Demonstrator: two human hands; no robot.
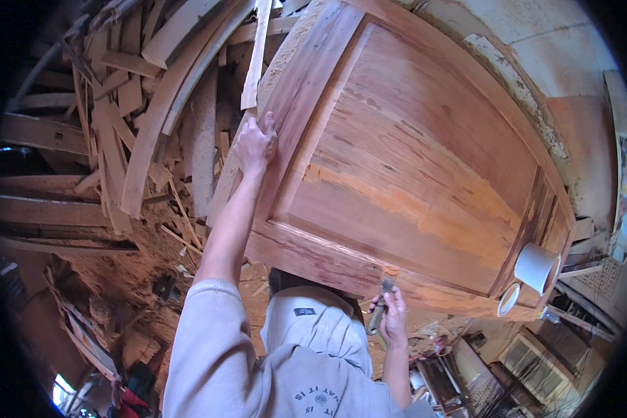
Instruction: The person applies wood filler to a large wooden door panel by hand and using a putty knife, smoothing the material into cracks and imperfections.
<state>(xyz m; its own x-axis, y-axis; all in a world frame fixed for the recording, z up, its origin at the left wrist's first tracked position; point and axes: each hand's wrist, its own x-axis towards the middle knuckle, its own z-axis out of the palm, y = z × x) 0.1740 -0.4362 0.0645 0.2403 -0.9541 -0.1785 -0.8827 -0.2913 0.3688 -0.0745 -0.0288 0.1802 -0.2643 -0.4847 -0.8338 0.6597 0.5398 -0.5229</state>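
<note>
Door, reddish-brown and panelled, seen from above, with near edge just before the body. Filler, orange, spread in an uneven band along the panel from near the left end toward the right, with a further smear on the frame at the right part of the near edge. Left hand on the frame at the door's left end, nearer the near-left corner than the far one; fingers partly curled, impossible to tell whether gripping or merely resting. Batten, pale and narrow, with one end just beyond these fingers. Right hand about midway along the near edge, closed round the handle of a tool; orange at the tip, contact with the door unclear. Tub, white, at the near-right corner; round lid just beside, white-rimmed. Off the left end, scrap wood in a tangled heap, with sawdust on the ground nearby.
</note>
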